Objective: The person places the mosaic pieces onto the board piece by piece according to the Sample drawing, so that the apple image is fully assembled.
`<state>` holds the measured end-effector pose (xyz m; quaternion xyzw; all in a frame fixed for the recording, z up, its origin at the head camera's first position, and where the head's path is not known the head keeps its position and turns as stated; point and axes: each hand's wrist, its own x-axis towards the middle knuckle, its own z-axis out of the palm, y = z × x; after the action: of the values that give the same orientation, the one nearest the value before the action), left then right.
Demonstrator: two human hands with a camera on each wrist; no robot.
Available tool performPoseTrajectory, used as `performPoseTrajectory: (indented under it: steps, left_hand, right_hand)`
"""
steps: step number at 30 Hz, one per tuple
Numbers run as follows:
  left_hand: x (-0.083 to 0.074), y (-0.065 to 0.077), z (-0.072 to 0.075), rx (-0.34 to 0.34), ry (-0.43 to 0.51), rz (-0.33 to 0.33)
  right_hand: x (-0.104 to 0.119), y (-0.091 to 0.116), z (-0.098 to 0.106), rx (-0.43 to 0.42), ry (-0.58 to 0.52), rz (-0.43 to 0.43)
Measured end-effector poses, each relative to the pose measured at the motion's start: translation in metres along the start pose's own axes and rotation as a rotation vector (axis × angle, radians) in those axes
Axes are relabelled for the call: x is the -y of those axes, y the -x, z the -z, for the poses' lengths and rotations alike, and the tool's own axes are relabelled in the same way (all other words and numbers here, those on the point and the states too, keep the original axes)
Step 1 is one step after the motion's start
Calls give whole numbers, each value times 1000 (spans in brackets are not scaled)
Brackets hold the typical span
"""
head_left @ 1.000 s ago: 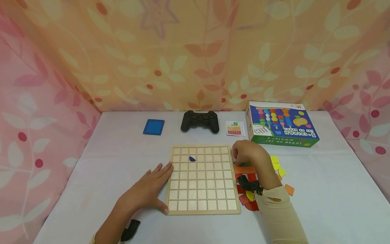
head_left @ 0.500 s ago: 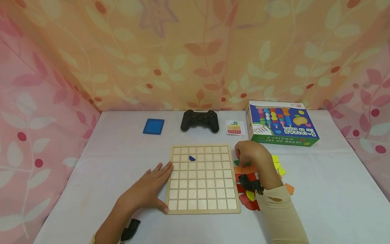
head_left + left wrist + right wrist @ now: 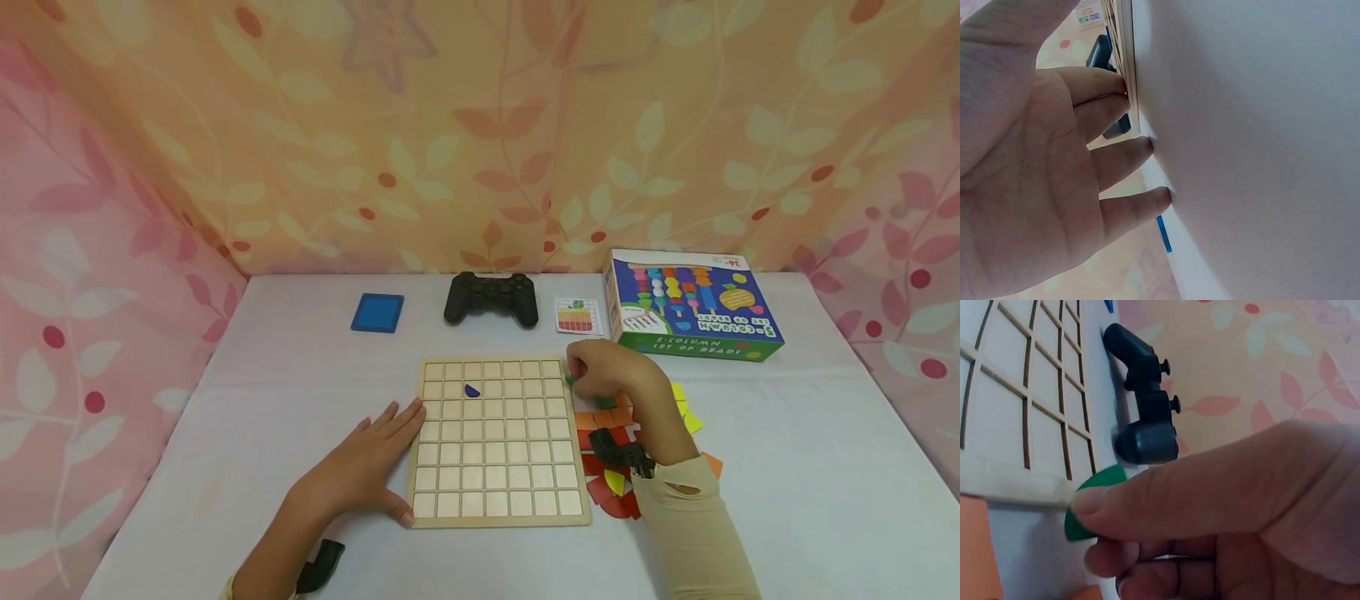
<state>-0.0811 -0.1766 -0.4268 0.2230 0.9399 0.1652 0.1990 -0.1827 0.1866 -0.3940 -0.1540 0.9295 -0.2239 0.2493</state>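
My right hand [image 3: 607, 367] pinches a green curved tile [image 3: 1097, 487] between thumb and fingers, just beside the board's upper right edge. The wooden grid board [image 3: 495, 454] lies flat on the table, and one small dark blue half-round tile [image 3: 472, 390] sits in its second row. Along the board's left edge rests my left hand [image 3: 367, 462], fingers spread straight and thumb at the lower corner. In the left wrist view its fingertips [image 3: 1119, 84] touch the board's side and the cloth. Under my right wrist lie orange tiles [image 3: 592, 419], red tiles [image 3: 618, 506] and another green tile [image 3: 605, 402], partly hidden.
Behind the board are a black game controller [image 3: 491, 300], a blue square tray [image 3: 377, 312] and a small pattern card [image 3: 578, 317]. A bead-set box [image 3: 693, 308] stands at the back right. Yellow tiles [image 3: 688, 417] lie right of my right forearm.
My right hand reached down to the green tiles, then lifted one and moved slightly up and left toward the board's edge. The left hand has stayed in place.
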Motion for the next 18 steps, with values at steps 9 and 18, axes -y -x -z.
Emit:
performPoseTrajectory:
  steps: [9, 18]
  left_hand:
    - [0, -1, -1, 4, 0, 13]
    - [1, -1, -2, -6, 10, 7]
  right_hand:
    - [13, -17, -9, -298, -143, 170]
    - [42, -36, -32, -370, -372, 182]
